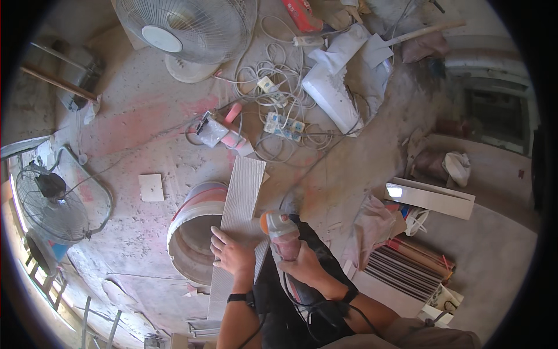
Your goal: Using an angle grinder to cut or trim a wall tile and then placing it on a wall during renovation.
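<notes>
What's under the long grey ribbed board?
A round white bucket with a red band shows partly, its right side covered by the board. Any contact, or anything fully beneath, is hidden.

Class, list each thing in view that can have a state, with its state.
Left hand: spread on the board
Right hand: closed around the power tool
Power tool: held; running or not unclear
Board: under the left hand
Bucket: open, overlapped by the board
Cords: tangled on the floor
Large fan: upright; spinning unclear
Square tile: flat on the floor
</notes>
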The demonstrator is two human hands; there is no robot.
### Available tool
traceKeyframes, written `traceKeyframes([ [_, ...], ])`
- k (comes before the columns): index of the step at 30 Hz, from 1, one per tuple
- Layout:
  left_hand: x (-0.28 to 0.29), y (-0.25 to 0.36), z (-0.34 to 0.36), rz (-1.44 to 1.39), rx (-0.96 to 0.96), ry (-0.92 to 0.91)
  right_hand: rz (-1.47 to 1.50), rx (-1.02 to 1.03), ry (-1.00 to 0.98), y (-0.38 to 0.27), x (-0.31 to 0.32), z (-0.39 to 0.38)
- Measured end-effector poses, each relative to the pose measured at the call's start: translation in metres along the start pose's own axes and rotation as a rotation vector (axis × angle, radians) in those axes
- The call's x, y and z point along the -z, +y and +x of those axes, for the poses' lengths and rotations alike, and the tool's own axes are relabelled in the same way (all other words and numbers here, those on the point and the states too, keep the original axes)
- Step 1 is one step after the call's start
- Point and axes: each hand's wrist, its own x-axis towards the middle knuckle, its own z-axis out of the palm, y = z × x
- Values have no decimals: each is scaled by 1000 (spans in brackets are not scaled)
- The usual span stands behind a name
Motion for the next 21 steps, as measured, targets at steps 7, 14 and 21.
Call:
traceKeyframes([
  [7,-4,0,1,-26,-19,25,-14,-14,29,2,5,-4],
  [14,-5,-2,1,-27,-18,4,22,42,11,3,-1,2],
  [21,-2,-2,1,9,-6,-10,61,-116,12,13,9,-2],
])
